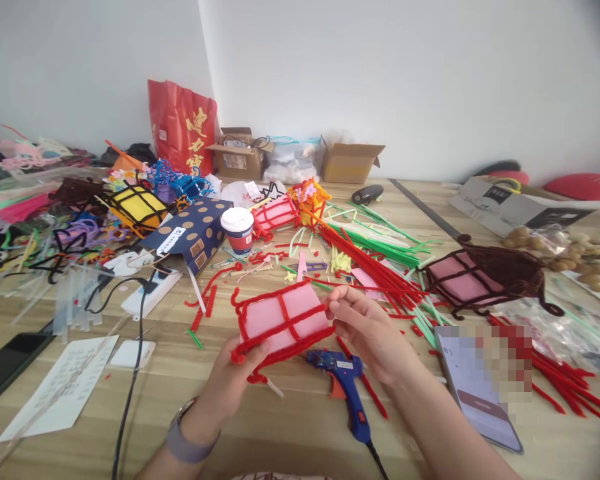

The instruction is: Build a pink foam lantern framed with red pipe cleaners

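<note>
A lantern-like frame of red fuzzy stems with pink panels point(265, 320) is held above the table. My left hand point(237, 373), with a banded watch on the wrist, grips it from below at its lower left, thumb on the near edge. At its right end my right hand point(363, 327) has thumb and index finger pinched together by the red edge; whatever lies between those fingertips is too small to make out. Under the frame and between my forearms lies a blue glue gun point(347, 387), with a red stem beside it.
A lidded paper cup point(237, 230) and a dotted blue box point(190, 230) stand behind. Red stems point(380, 267) and a dark brown frame point(485, 277) lie to the right, near a phone point(475, 387). A black cable point(141, 347) runs down the left over a power strip point(150, 293).
</note>
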`<state>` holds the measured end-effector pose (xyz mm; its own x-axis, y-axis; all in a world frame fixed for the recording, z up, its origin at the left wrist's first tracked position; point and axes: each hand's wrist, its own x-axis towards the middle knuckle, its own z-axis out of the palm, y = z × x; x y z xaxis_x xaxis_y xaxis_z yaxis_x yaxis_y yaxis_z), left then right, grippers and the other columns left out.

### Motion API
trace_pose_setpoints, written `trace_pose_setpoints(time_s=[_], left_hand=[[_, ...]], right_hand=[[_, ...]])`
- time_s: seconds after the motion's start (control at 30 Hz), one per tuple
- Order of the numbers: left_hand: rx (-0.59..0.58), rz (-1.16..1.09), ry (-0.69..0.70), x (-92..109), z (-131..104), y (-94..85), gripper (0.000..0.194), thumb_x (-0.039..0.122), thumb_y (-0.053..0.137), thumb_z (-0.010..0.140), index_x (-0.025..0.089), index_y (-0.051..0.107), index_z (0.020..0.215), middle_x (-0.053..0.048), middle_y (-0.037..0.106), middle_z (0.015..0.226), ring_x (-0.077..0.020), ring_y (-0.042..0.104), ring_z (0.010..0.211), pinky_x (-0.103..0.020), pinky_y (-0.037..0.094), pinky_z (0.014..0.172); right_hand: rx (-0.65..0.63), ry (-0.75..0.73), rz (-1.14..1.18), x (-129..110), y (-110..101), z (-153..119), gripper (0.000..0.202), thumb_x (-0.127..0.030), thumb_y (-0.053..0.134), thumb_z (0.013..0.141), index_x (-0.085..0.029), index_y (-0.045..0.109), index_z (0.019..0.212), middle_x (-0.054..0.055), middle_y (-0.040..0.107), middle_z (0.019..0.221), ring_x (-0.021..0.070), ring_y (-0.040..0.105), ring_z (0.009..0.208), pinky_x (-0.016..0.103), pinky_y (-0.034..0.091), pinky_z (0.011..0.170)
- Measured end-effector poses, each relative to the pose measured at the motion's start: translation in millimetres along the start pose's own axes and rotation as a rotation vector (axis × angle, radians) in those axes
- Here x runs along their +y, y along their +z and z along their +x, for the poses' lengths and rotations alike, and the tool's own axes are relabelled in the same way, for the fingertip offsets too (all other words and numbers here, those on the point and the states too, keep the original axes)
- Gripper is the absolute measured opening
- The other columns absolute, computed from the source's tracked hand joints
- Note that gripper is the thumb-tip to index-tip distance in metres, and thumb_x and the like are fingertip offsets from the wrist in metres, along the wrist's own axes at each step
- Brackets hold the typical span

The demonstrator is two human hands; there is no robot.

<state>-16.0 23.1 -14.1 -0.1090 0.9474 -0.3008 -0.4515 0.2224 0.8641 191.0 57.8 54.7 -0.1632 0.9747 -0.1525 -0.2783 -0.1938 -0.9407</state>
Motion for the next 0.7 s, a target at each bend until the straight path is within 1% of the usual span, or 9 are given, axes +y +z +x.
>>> trace_pose_setpoints(time_s=[0.1,0.17,0.27,0.4,0.53,0.7], left_hand=[[-0.043,-0.121,-0.024,4.9,0.3,5.8,0.039,0.037,0.091,0.052,0.016,0.076,0.081,-0.006,0.079,0.084,-0.0256,0.074,0.083,-0.036,0.06,0.081],[-0.083,-0.18,-0.027,7.2,0.4,8.8,0.037,0.035,0.089,0.056,0.016,0.075,0.085,-0.007,0.079,0.09,-0.0287,0.074,0.092,-0.041,0.058,0.089],[-0.099,-0.22,-0.029,7.9,0.5,10.3,0.035,0.032,0.087,0.06,0.016,0.074,0.089,-0.009,0.079,0.095,-0.0309,0.072,0.1,-0.045,0.055,0.095],[-0.089,-0.228,-0.03,6.8,0.8,9.3,0.035,0.03,0.087,0.061,0.015,0.074,0.09,-0.011,0.079,0.097,-0.0323,0.072,0.1,-0.047,0.055,0.096],[-0.103,-0.228,-0.044,6.4,1.4,7.6,0.035,0.03,0.087,0.061,0.016,0.075,0.091,-0.011,0.079,0.097,-0.0332,0.07,0.104,-0.049,0.052,0.099],[-0.104,-0.255,-0.088,3.9,3.7,3.4,0.032,0.03,0.086,0.062,0.017,0.075,0.088,-0.011,0.079,0.098,-0.0327,0.069,0.106,-0.048,0.05,0.101]], right_hand=[[0.057,-0.152,-0.262,0.4,-0.6,-1.3,0.029,-0.047,0.075,0.074,-0.022,0.061,0.078,-0.001,0.06,0.074,0.0121,0.048,0.062,0.024,0.035,0.054],[0.075,-0.244,-0.447,3.1,-1.9,-2.4,0.026,-0.047,0.068,0.079,-0.022,0.065,0.083,0.002,0.063,0.079,0.0157,0.053,0.069,0.026,0.039,0.058],[0.061,-0.31,-0.613,8.6,-4.5,-3.1,0.024,-0.045,0.062,0.084,-0.022,0.068,0.089,0.005,0.067,0.087,0.0196,0.057,0.077,0.031,0.043,0.066],[0.028,-0.357,-0.646,12.5,-6.4,-1.8,0.021,-0.044,0.06,0.086,-0.023,0.065,0.083,0.004,0.067,0.086,0.0207,0.059,0.081,0.034,0.045,0.075],[0.003,-0.33,-0.658,11.7,-6.9,-0.2,0.023,-0.044,0.057,0.088,-0.023,0.062,0.081,0.003,0.065,0.082,0.0202,0.057,0.079,0.034,0.045,0.074],[-0.024,-0.356,-0.72,7.3,-7.1,-1.7,0.019,-0.041,0.058,0.087,-0.024,0.062,0.082,0.003,0.066,0.081,0.0194,0.056,0.077,0.032,0.045,0.072]])
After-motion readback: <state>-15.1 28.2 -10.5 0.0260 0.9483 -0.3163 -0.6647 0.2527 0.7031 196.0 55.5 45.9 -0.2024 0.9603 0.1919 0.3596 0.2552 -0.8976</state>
